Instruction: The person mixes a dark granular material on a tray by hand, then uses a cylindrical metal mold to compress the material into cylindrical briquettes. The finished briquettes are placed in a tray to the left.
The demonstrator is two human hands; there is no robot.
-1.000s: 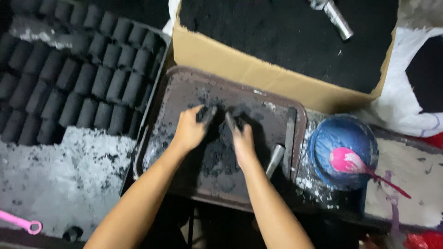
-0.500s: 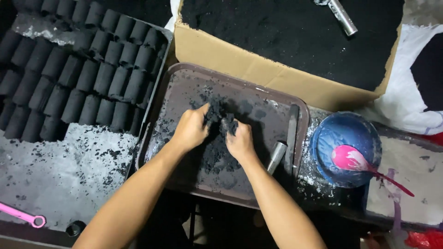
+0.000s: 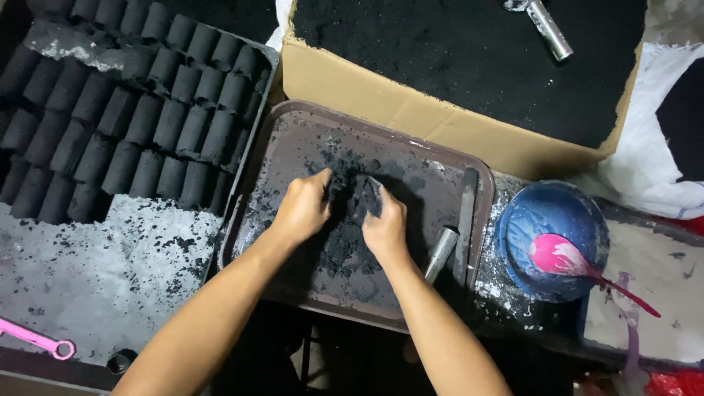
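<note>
Black, damp-looking charcoal powder heap (image 3: 350,213) at the middle of the brown rectangular plastic tray (image 3: 293,132): we judge it light, crumbly and messy, best cupped from both sides, as our left hand (image 3: 302,207) and right hand (image 3: 383,226) do, fingers curled and pressing a clump between them. Close right on the tray lie a short metal tube (image 3: 441,253) and dark flat bar (image 3: 464,220); beyond, a blue bowl (image 3: 557,213) with pink spoon (image 3: 568,262), and left, rows of black cylindrical briquettes (image 3: 125,103).

black briquettes (image 3: 139,103) stacked left; blue bowl (image 3: 551,220), pink spoon (image 3: 568,260) right
</note>
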